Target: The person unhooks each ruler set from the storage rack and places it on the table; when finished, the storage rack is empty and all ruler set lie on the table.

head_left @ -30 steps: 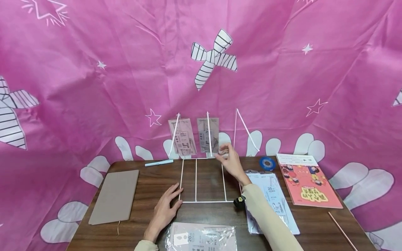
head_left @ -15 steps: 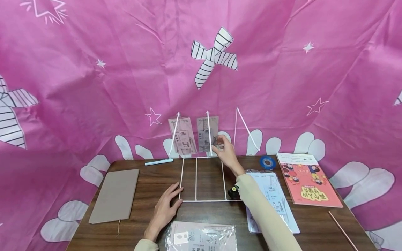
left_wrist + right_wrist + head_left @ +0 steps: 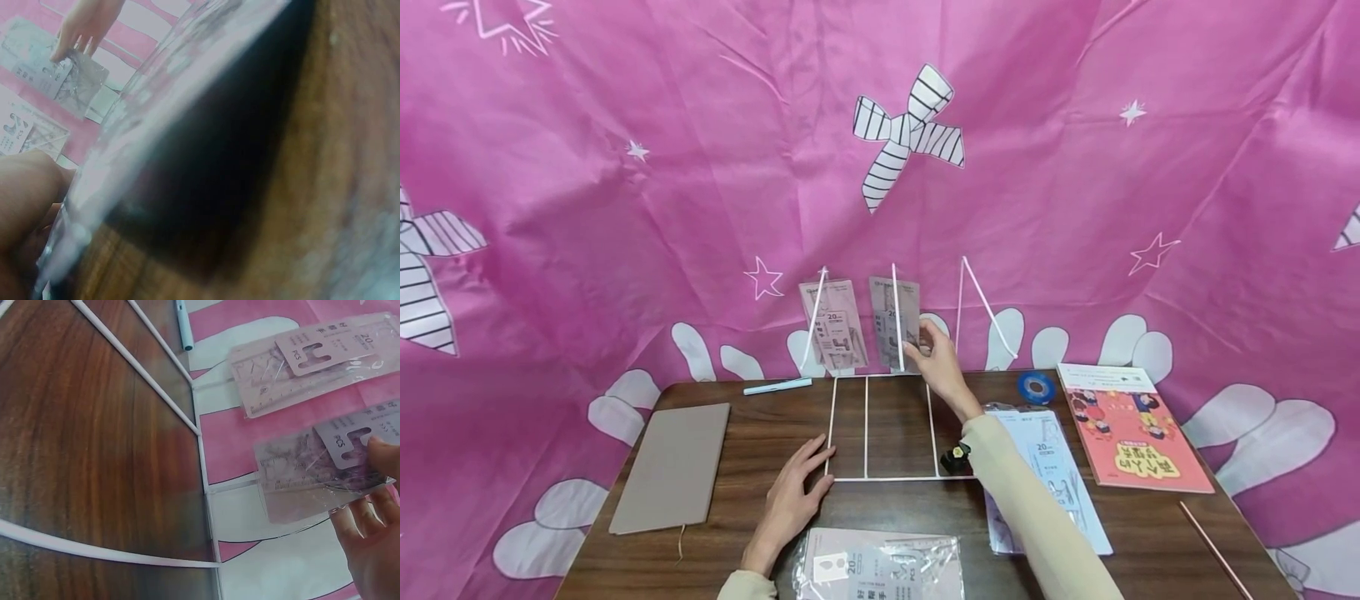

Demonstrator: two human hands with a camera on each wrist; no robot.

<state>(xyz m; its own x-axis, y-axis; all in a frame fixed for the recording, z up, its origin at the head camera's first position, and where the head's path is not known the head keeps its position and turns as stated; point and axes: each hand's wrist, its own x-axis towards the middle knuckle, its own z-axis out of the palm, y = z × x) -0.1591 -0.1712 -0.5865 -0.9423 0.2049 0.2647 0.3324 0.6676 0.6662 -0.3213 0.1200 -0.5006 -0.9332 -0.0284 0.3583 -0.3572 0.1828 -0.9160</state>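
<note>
A white wire rack (image 3: 867, 425) lies on the wooden table, its upright prongs against the pink backdrop. Two ruler packets stand in it: a pink one (image 3: 831, 327) and a grey one (image 3: 891, 321). My right hand (image 3: 922, 346) pinches the grey packet's right edge; in the right wrist view the thumb (image 3: 384, 453) lies on the grey packet (image 3: 319, 472) and the fingers (image 3: 369, 531) sit behind it. My left hand (image 3: 808, 462) rests flat on the table, touching the rack's front left corner. The left wrist view is blurred, filled by a close packet (image 3: 181, 106).
A third packet (image 3: 880, 568) lies at the front edge. A blue packet (image 3: 1048, 467) is under my right forearm. Red booklet (image 3: 1131, 433) and blue tape roll (image 3: 1036, 386) at right, thin stick (image 3: 1213, 550) near the right corner. Pen (image 3: 778, 386) and tan notebook (image 3: 670, 467) at left.
My right hand rose from just above the rack's back edge to the grey packet and took hold of it. The left hand stayed put.
</note>
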